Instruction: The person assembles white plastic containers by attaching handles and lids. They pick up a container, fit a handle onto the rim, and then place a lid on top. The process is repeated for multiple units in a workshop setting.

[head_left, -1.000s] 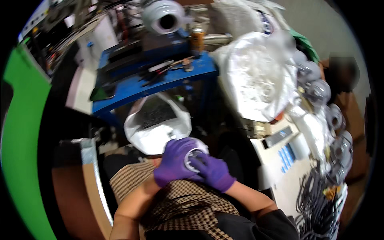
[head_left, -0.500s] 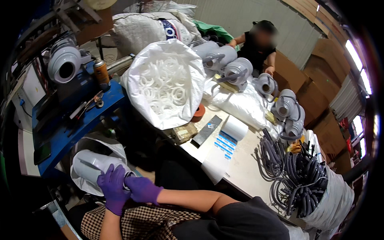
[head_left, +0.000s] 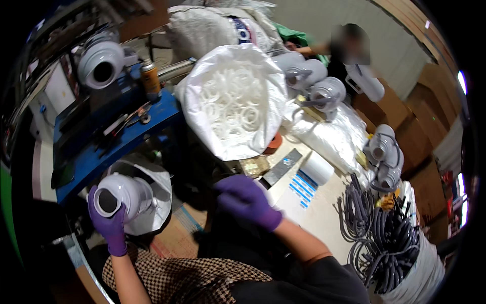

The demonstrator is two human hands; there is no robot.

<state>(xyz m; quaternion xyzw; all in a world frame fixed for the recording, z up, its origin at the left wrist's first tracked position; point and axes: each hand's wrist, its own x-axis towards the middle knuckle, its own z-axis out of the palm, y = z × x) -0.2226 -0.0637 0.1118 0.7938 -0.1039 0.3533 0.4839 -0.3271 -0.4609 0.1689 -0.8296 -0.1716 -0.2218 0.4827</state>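
Observation:
At the lower left, a light grey plastic cylindrical housing (head_left: 137, 195) lies tilted with its round open mouth toward me. My left hand (head_left: 110, 227), in a purple glove, grips it around that mouth, thumb and fingers on opposite sides. Behind the housing is a white plastic bag (head_left: 161, 195). My right hand (head_left: 248, 201), also gloved in purple, is in the air by the table's near edge, below an open white sack (head_left: 200, 134) of translucent white rings (head_left: 234, 104). Motion smears its fingers, and I cannot see whether anything is between them.
On the white table (head_left: 331, 205) are a label roll (head_left: 320, 169), a grey bar (head_left: 282, 167), an orange roll (head_left: 274, 144) and bundled dark hoses (head_left: 387, 243). A blue bench (head_left: 164, 106) carries a spray can (head_left: 150, 80) and another housing (head_left: 101, 63). Across the table, a co-worker holds a grey housing (head_left: 368, 83).
My right hand has left the housing and moved right and up toward the table. The housing has turned so its mouth faces me, with my left hand at its rim. The co-worker has raised a housing.

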